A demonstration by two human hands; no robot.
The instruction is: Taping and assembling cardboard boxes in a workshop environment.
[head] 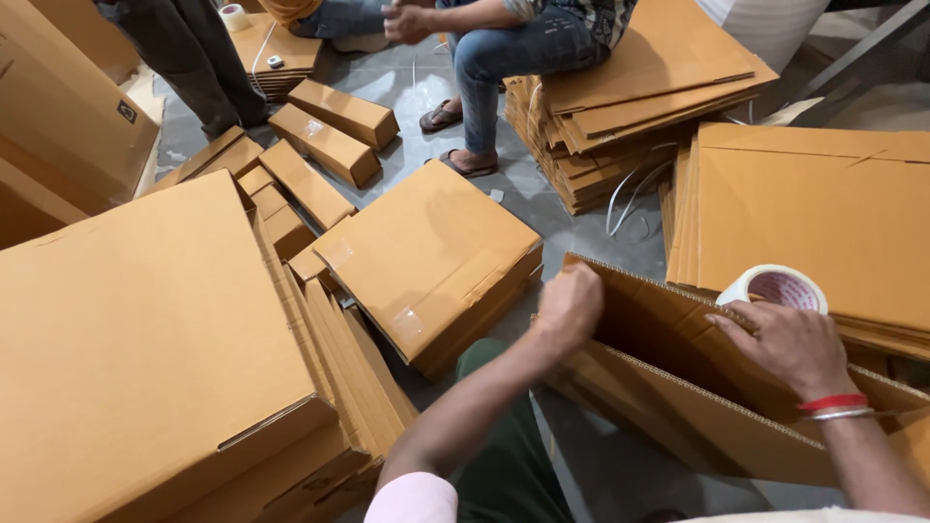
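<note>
The open cardboard box [697, 387] is cut off at the lower edge. Its corrugated rim is clenched in the left hand's [570, 305] grip; a tape roll [778, 289] is grasped by the right hand [790, 344] against the far flap. Taped boxes [431, 261] and flat stacks [639, 87] are spread over the grey floor [581, 208].

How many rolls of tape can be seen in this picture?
2. One roll of tape is in the right hand, over the open cardboard box. A second tape roll lies on flat cardboard at the top left. More may be hidden behind the stacks.
</note>
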